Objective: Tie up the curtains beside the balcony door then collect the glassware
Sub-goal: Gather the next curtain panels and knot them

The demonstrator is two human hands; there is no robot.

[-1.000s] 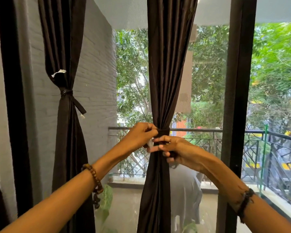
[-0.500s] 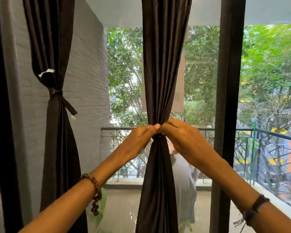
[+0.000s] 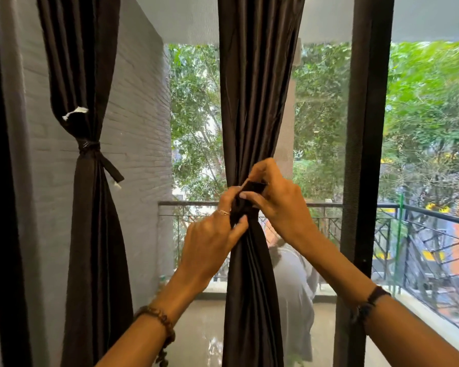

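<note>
The centre curtain point(image 3: 252, 102) hangs gathered before the balcony door frame point(image 3: 366, 128); the left curtain point(image 3: 90, 207) is already tied. The right hand point(image 3: 278, 205) and left hand point(image 3: 210, 239) each pinch the dark tie-back strip point(image 3: 245, 200) at the gathered waist.

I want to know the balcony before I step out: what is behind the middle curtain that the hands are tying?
Behind the middle curtain a pale grey cloth-like shape shows on the balcony, with the railing and trees beyond. The curtain hides its left part, so I cannot tell what it is.
</note>
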